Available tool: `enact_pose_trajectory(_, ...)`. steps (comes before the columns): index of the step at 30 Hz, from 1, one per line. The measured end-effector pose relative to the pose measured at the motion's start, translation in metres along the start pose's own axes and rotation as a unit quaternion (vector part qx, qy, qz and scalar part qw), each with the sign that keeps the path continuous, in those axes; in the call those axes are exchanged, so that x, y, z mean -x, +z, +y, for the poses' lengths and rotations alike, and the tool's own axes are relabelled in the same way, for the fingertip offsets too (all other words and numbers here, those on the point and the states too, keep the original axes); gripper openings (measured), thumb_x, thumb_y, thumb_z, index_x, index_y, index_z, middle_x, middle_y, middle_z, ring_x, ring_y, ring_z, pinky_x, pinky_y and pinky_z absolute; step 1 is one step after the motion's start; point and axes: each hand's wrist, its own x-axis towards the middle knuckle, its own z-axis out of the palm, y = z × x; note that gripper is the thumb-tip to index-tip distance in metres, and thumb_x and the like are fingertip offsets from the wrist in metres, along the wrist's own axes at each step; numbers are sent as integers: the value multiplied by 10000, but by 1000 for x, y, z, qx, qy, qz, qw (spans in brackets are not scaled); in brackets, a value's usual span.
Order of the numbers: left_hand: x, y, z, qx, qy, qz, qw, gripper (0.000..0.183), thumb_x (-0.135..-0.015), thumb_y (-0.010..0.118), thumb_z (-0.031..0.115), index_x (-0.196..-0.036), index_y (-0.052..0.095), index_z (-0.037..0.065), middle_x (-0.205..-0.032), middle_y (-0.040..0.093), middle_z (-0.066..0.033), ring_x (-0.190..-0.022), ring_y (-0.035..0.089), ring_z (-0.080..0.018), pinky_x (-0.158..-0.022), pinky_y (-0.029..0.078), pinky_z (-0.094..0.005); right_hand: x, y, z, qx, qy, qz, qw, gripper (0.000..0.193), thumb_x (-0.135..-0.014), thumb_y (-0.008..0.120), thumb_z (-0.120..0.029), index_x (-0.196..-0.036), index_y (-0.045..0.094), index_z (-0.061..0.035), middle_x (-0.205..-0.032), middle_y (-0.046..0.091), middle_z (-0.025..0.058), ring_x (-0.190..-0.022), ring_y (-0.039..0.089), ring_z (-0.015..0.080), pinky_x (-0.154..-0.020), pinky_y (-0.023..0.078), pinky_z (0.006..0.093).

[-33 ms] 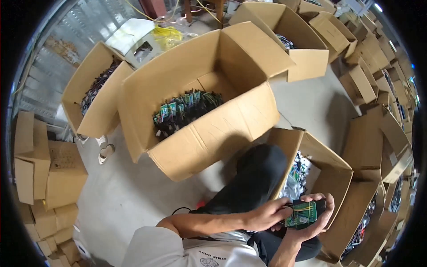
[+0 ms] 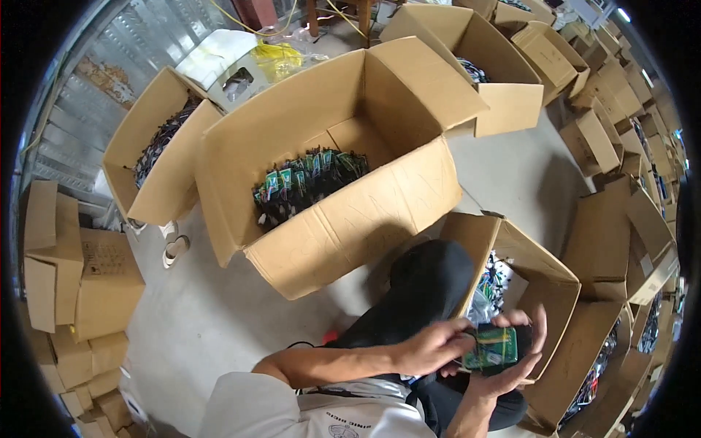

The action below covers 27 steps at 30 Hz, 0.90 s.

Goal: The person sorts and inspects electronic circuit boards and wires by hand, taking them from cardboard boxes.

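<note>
A flat green pack [image 2: 498, 347] with yellow strips across it, perhaps a carded cable bundle, lies in my right hand [image 2: 510, 376]. The right fingers curl round its far edge and right side, with something black beside it. My left hand [image 2: 432, 347] is at the left edge of the pack, its fingers drawn together and smeared by motion; what they pinch is hidden. Behind the hands stands an open carton [image 2: 544, 281] holding clear plastic and tangled cables with white ends [image 2: 495, 281]. The large open carton [image 2: 350, 226] ahead contains several similar green-carded black bundles [image 2: 310, 175], stood in rows.
A smaller carton [image 2: 157, 208] of dark cables stands at the left, and another open carton [image 2: 507, 109] at the back. More cartons [image 2: 599, 244] crowd the right side. Stacked boxes [image 2: 109, 274] line the left. Slippers [image 2: 175, 251] lie on the floor. My bent knee [image 2: 431, 274] sits between cartons.
The pack has tilted and shifted slightly left in my right hand, whose thumb and fingers have moved. My left hand has moved a little and is now blurred. The view has shifted slightly.
</note>
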Motion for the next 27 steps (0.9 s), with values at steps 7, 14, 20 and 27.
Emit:
enact_pose_trajectory(7,26,-268,142,-236,234,546,769,356,-1046,503,405,-1019,543,53,-787,606,-38,-623,609,-124,-568,539,-301,-79,-82,27,146,119,-46,981,509,-1043,522,-311,-1367,475,79,-1286,589,206,-1198,589,285,-1047,464,390)
enact_pose_trajectory(14,205,-507,150,-196,-51,745,636,625,-1023,392,551,-1050,680,-3,-1010,720,-164,-894,706,-263,-720,573,-430,-144,-216,100,307,298,-27,904,388,-997,626,-311,-1168,648,37,-1022,688,86,-939,657,154,-860,528,296)
enact_pose_trajectory(20,46,-384,130,-458,62,586,666,486,-1031,549,268,-1364,515,-85,-1338,593,-194,-1268,543,-262,-1069,409,-358,-141,-396,142,456,312,99,827,334,-920,642,-279,-1004,713,36,-855,716,112,-805,669,172,-734,526,303)
enact_pose_trajectory(27,-79,-81,36,-862,99,137,479,349,-989,476,62,-1298,533,-89,-1305,590,-245,-1187,579,-373,-1042,439,-466,-182,-404,302,640,204,-101,734,313,-818,641,-139,-1112,684,-40,-1118,675,224,-1068,628,419,-932,509,461)
